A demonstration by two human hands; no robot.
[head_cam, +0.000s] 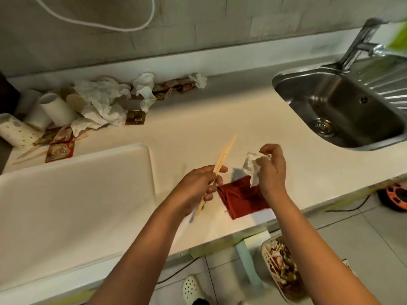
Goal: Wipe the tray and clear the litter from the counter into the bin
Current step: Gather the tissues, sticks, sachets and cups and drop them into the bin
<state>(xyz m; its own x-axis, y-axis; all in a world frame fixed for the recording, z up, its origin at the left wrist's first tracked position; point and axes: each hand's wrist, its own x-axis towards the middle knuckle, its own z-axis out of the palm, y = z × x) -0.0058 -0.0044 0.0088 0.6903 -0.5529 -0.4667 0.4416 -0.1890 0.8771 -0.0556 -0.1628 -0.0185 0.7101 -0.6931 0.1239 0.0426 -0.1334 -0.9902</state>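
Nearest to me, down on the floor at the right below the bench edge, stood the bin, with sticks and scraps of litter already lying in it. On the bench itself, at its near edge, lay a red cloth, bunched and partly under my right wrist. My left hand was above the bench just left of that cloth, its fingers curled round a bundle of wooden sticks that pointed away and to the right. My right hand was just right of the sticks, its fingers pinching a crumpled white tissue that hung down toward the cloth. To the left lay the white tray, taking up the near left part of the bench. Farther off, beyond the tray's far edge, lay red-and-gold sachets and a few more sticks. Behind those lay white paper cups on their sides among crumpled paper towels, with more wrappers and a wad of tissue along the far wall. At the far right the steel sink was let into the bench, its tap behind it.
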